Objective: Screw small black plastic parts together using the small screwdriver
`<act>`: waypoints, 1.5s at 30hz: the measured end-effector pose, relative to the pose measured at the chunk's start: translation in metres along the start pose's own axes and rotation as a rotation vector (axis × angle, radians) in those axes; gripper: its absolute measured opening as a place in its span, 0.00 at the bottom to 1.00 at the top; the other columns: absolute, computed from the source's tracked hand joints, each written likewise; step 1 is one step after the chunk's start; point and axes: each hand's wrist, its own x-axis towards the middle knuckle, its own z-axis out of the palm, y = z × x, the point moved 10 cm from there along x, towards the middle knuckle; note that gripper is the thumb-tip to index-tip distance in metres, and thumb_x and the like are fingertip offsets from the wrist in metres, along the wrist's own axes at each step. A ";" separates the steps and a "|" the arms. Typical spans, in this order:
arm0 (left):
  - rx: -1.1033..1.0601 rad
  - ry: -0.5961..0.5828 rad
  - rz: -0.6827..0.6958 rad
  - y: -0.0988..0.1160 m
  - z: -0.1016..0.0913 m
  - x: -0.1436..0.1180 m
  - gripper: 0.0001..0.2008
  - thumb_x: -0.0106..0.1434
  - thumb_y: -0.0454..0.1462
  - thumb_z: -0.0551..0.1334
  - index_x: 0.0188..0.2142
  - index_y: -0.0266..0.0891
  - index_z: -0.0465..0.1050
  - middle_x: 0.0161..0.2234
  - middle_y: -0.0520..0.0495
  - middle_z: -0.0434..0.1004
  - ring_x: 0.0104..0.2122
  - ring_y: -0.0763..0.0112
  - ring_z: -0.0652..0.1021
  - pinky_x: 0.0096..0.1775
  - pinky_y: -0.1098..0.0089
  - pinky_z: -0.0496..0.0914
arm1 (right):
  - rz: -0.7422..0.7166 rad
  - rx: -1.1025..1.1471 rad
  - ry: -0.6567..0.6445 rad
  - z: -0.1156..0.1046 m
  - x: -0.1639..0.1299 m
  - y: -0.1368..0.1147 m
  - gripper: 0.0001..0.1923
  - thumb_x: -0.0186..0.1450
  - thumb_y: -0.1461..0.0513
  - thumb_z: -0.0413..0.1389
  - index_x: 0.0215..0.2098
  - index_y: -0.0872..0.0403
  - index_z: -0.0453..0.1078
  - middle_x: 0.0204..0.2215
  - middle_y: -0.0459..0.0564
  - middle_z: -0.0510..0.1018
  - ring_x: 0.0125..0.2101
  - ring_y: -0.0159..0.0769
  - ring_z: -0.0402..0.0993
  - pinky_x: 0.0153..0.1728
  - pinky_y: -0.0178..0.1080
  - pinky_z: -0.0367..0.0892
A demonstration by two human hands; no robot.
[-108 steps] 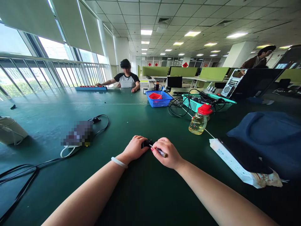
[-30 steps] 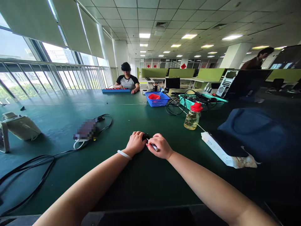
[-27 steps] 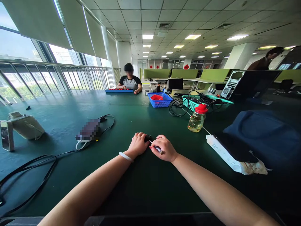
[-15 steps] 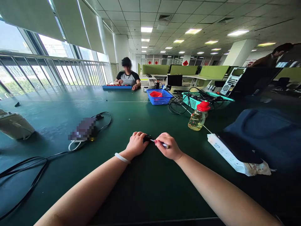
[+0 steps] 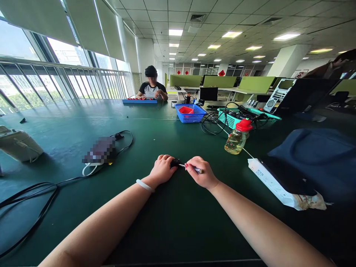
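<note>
Left hand (image 5: 161, 171) rests curled on the green table (image 5: 172, 222), fingers closed over one end of a small black object (image 5: 175, 162), pinning it to the surface. Only a dark rounded tip shows past the knuckles, so what it is cannot be told. Right hand (image 5: 202, 173) is pinched shut on a thin pen-like tool (image 5: 191, 168) — thumb and forefinger near its front, the metal tail sticking out toward the right — and its tip meets the black object between the two hands.

By its size, the black object is probably light and rigid, likely hard plastic, and smooth enough to skid on the table unless it is pressed down. A hold across its body, with the end left free, looks the sensible one. The tool seems stiff, slim and light; a grip close to the tip gives finer control, though a narrow shaft can roll between the fingers.

Well apart to the right stand a bottle (image 5: 237, 139) of yellowish liquid with a red cap, a white packet (image 5: 267, 180) under a black slab, and a dark blue bag (image 5: 319, 155). To the left lies a black cable (image 5: 33, 193). Farther back sits a blue basket (image 5: 190, 113), and another person (image 5: 151, 89) is seated at the far side of the table.
</note>
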 end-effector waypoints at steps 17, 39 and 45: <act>-0.001 -0.026 0.032 0.001 0.002 0.000 0.18 0.61 0.41 0.62 0.51 0.42 0.71 0.54 0.43 0.72 0.57 0.55 0.67 0.59 0.56 0.62 | 0.432 0.314 0.088 0.001 -0.009 0.059 0.24 0.65 0.42 0.52 0.25 0.51 0.68 0.14 0.42 0.71 0.18 0.34 0.71 0.26 0.37 0.67; 0.008 -0.027 0.033 0.001 0.002 0.000 0.17 0.62 0.42 0.61 0.51 0.42 0.71 0.54 0.43 0.73 0.56 0.55 0.67 0.59 0.56 0.61 | 0.250 0.089 0.095 -0.008 -0.005 0.031 0.19 0.68 0.47 0.52 0.29 0.50 0.70 0.17 0.45 0.75 0.20 0.34 0.73 0.25 0.35 0.66; -0.013 -0.023 0.046 0.001 0.002 0.000 0.17 0.62 0.42 0.61 0.50 0.43 0.71 0.53 0.42 0.73 0.56 0.55 0.68 0.59 0.55 0.62 | 0.236 0.079 0.082 -0.006 -0.004 0.030 0.19 0.69 0.47 0.51 0.29 0.50 0.70 0.18 0.45 0.75 0.21 0.35 0.74 0.26 0.35 0.67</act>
